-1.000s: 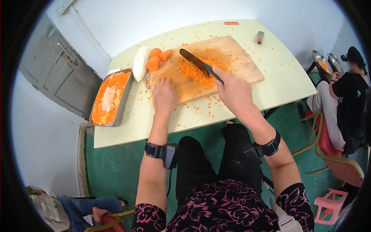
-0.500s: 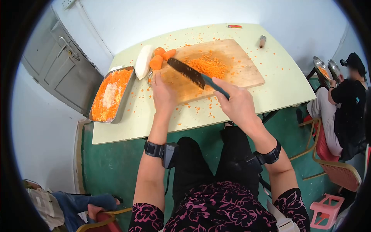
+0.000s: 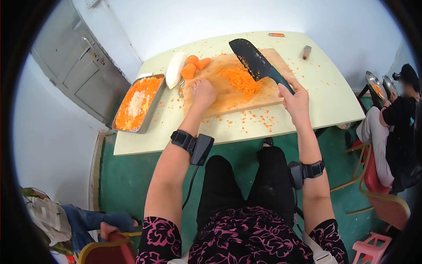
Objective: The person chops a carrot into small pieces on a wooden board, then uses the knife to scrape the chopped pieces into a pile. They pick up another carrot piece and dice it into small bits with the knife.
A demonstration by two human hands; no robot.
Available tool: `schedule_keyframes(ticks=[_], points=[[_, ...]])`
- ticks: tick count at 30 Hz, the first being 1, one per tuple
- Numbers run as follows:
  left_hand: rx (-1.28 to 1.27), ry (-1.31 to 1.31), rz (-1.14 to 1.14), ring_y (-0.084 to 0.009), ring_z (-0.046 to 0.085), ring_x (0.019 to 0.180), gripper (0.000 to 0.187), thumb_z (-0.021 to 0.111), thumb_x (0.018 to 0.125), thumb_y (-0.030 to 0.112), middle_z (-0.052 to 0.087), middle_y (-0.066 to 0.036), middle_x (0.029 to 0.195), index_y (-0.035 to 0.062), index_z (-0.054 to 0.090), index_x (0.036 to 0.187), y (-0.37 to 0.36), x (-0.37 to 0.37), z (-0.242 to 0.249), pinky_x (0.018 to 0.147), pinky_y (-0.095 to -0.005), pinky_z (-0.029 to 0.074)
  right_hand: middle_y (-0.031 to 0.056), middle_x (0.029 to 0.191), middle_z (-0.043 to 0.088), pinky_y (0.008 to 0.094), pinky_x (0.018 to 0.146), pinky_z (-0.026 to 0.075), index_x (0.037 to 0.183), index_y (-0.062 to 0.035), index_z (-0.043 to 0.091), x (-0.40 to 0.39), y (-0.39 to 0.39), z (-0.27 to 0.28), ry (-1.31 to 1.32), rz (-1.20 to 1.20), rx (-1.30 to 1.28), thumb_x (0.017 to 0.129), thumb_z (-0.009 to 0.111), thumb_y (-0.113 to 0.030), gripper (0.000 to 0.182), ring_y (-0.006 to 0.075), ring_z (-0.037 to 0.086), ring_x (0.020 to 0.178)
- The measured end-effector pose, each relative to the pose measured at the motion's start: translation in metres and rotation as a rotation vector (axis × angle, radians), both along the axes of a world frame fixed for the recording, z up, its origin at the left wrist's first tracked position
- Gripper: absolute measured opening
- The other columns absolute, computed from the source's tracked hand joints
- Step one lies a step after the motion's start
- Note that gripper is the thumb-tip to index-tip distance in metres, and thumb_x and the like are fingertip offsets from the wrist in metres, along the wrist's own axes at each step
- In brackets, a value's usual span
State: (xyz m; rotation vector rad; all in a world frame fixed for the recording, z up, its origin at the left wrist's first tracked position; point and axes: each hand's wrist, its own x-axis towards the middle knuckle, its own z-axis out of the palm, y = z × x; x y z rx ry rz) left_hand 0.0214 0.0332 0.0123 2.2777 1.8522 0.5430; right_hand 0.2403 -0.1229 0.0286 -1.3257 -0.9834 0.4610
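Observation:
My right hand (image 3: 296, 97) grips the dark handle of a broad black kitchen knife (image 3: 250, 57). The blade is raised and tilted over the far part of the wooden cutting board (image 3: 220, 103), with orange bits stuck along its edge. Below and beside the blade lies a pile of finely chopped carrot (image 3: 241, 81). My left hand (image 3: 203, 93) is closed, fingers curled, at the left end of the board; whether anything is inside it is hidden. Just beyond it are carrot pieces (image 3: 189, 71) and a peeled white radish (image 3: 176, 69).
A metal tray (image 3: 151, 108) of chopped carrot with a pale heap stands at the table's left. A small brown-and-grey object (image 3: 306, 52) and a red packet (image 3: 276, 34) lie at the back. Carrot bits are scattered over the table (image 3: 334, 99). A seated person (image 3: 398, 114) holds metal plates at right.
The knife has lifted away from the board and swung right and upward with my right hand. My left hand has curled from outstretched fingers into a closed shape. The view has shifted slightly.

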Motion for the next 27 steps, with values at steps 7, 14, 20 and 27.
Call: schedule_keyframes(ticks=[7,14,20,27], points=[[0.114,-0.707,-0.303,-0.0312,0.038,0.128,0.046,0.043,0.089,0.010,0.041,-0.024,0.136,-0.0057,0.037,0.132,-0.009,0.049,-0.005,0.107,-0.0359,0.028,0.0010,0.070,0.058,0.0202,0.043,0.035,0.117,0.0009,0.057,0.029,-0.003,-0.027,0.300,-0.030,0.010,0.085,0.062,-0.011,0.035,0.0044,0.046,0.051],[0.330,-0.903,-0.153,-0.0258,0.037,0.129,0.044,0.039,0.091,0.007,0.040,-0.018,0.137,-0.0055,0.036,0.133,-0.018,-0.030,-0.008,0.107,-0.0334,0.027,0.0058,0.072,0.060,0.0273,0.051,0.045,0.116,-0.0123,0.060,0.014,-0.039,-0.012,-0.603,-0.055,0.253,0.079,0.065,-0.009,0.038,0.0165,0.060,0.064],[0.322,-1.076,0.057,-0.0255,0.033,0.133,0.042,0.036,0.095,0.008,0.035,-0.019,0.141,-0.0045,0.034,0.135,-0.082,-0.064,-0.011,0.108,-0.0347,0.026,0.0031,0.072,0.052,0.0287,0.050,0.046,0.115,-0.0187,0.061,-0.013,-0.059,-0.014,-1.199,0.088,0.318,0.067,0.061,-0.006,0.050,0.0181,0.055,0.061],[0.251,-1.045,0.075,-0.0252,0.032,0.133,0.042,0.036,0.095,0.008,0.034,-0.019,0.141,-0.0045,0.034,0.135,-0.090,-0.067,-0.019,0.109,-0.0352,0.026,0.0049,0.080,0.055,0.0270,0.049,0.044,0.114,-0.0187,0.063,-0.019,-0.081,-0.021,-1.406,0.106,0.334,0.060,0.061,-0.005,0.056,0.0164,0.054,0.061]])
